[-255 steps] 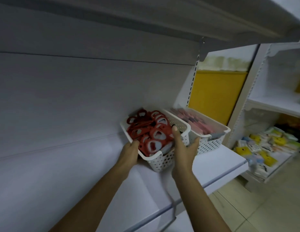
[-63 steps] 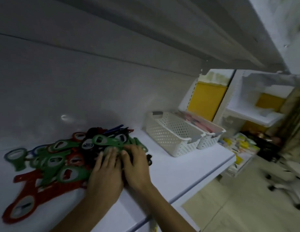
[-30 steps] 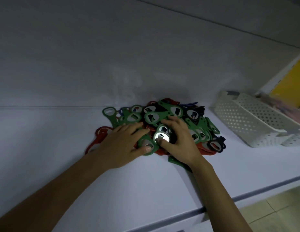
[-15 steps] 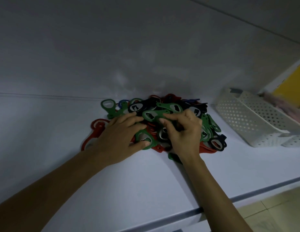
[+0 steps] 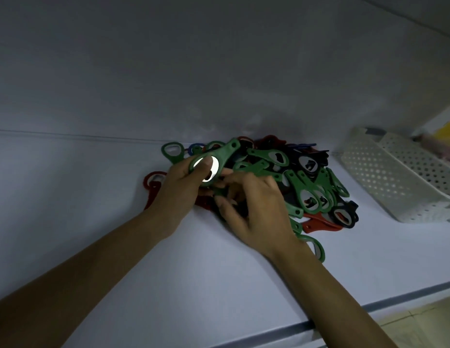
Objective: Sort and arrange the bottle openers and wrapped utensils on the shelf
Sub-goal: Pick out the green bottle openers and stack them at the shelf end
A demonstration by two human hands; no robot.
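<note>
Two white perforated baskets (image 5: 394, 187) stand side by side at the right end of the shelf (image 5: 218, 285), against the grey back panel (image 5: 218, 71). Yellow board (image 5: 448, 126) beyond them. Tiled floor (image 5: 432, 322) below the front edge.

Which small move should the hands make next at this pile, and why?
Probably the right hand should pull another green one from the mixed pile and pass it to the left hand, whose grip holds a lifted green opener.

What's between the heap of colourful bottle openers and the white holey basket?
Nothing: in the head view only bare white shelf separates the heap of colourful bottle openers from the white perforated basket.
</note>
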